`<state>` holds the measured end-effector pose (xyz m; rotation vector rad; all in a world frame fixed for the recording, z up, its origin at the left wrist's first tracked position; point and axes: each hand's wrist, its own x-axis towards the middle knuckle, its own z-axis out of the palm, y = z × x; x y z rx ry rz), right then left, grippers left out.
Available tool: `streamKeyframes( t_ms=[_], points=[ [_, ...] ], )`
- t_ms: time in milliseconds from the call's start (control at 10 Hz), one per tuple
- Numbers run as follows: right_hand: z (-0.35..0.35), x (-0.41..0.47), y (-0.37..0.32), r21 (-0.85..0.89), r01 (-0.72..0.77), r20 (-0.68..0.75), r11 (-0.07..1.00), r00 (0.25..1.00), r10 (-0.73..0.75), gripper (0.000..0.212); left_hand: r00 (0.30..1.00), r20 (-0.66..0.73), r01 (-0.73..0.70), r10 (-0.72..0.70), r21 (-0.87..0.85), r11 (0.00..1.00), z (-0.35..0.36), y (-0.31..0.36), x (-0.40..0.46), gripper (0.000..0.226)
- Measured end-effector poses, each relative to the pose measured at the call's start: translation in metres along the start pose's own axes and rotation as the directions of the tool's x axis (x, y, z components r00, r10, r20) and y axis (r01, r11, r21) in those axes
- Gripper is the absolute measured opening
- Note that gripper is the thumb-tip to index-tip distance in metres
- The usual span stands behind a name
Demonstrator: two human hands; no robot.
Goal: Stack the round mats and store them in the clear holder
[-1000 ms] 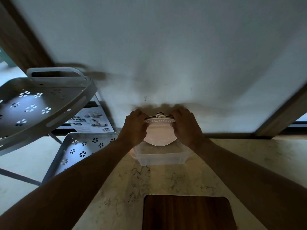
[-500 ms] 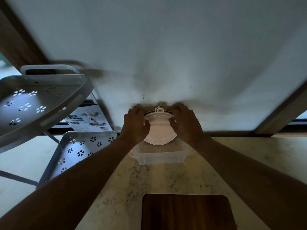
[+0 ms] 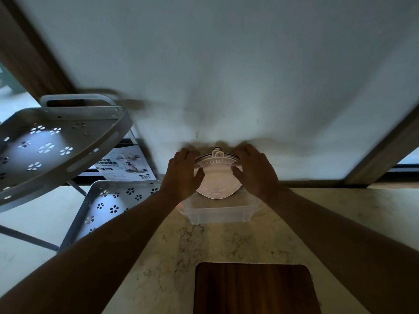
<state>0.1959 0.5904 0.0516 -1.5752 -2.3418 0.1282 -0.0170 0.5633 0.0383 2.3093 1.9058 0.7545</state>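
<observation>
The stack of round mats [image 3: 216,181] stands on edge at the far side of the worktop [image 3: 158,257], its lower rim dipping into the clear holder [image 3: 217,215] just below it. The left hand [image 3: 181,175] clamps the stack's left edge and the right hand [image 3: 256,172] its right edge, fingers curled over the front face, so both sides of the mats are covered. A hanging loop sticks up at the top, and lettering on the face is partly hidden; how many mats are stacked cannot be told. A dark wooden board [image 3: 254,288] lies near, cut off below. Left stands a perforated metal rack [image 3: 56,143].
</observation>
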Motion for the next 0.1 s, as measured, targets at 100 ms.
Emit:
streamKeyframes(
  t_ms=[100],
  points=[
    [-0.0118, -0.0079, -0.0018, 0.025, -0.014, 0.028, 1.000, 1.000, 0.013, 0.052, 0.999, 0.029, 0.014, -0.015, 0.034, 0.999, -0.0138, 0.0008, -0.0067, 0.049]
  ],
)
